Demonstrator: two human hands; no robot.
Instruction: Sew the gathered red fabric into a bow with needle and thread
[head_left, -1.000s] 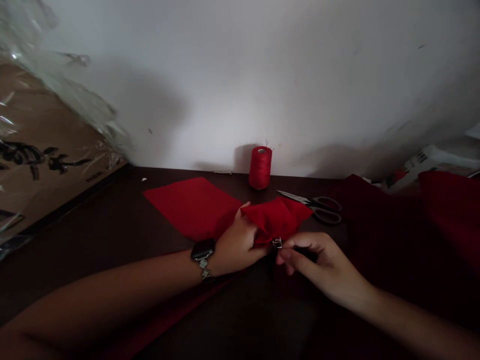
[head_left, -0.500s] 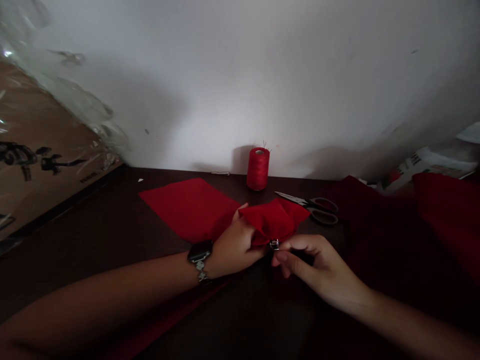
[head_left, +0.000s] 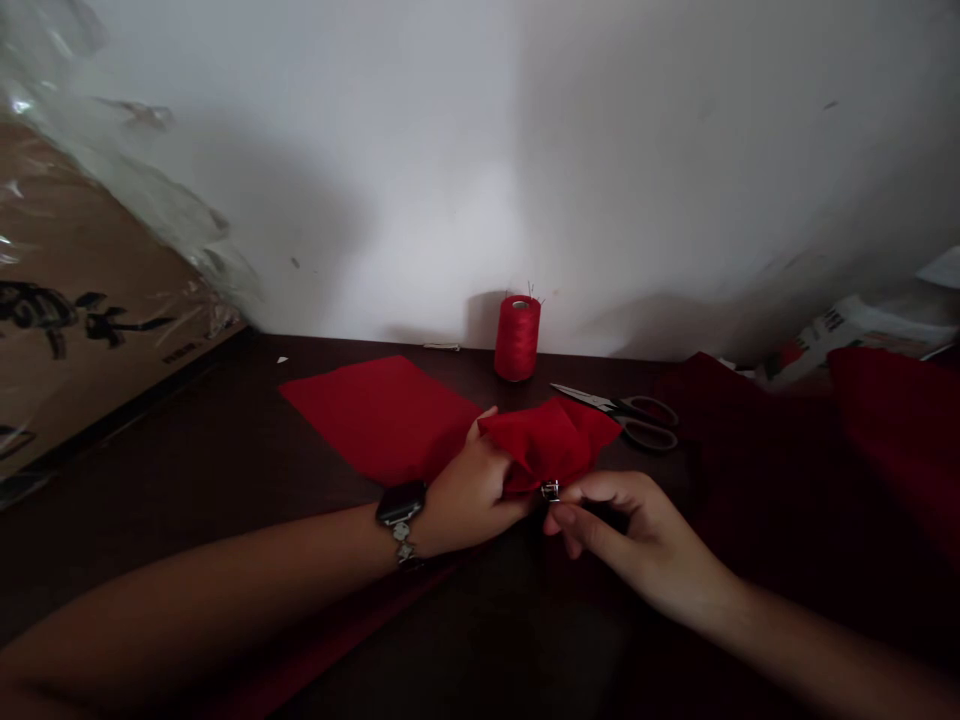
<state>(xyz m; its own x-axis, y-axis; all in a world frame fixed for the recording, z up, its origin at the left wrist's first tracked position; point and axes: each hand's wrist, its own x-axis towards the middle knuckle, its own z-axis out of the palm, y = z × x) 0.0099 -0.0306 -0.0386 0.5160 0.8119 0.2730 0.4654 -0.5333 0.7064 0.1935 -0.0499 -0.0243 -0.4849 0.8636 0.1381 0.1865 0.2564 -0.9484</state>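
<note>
Red cloth (head_left: 559,435) sits bunched in the grip of the left hand (head_left: 466,490), over a dark tabletop (head_left: 465,640), just in front of open-handled scissors (head_left: 626,412). Thumb and forefinger of the right hand (head_left: 637,525) form a narrow pinch beside a small shiny metal piece (head_left: 551,490); what they hold cannot be told. A slackened left grip could let the folds slip; a forward push might snag them on the blades.

Matt red cloth (head_left: 555,435), smooth-looking dark counter (head_left: 202,440)
spool (head_left: 516,342) by the back edge has a silky thread sheen, scissors (head_left: 613,405) have shiny metal blades, cardboard box (head_left: 90,255) near the back left corner wears glossy clear plastic (head_left: 154,185)
</note>
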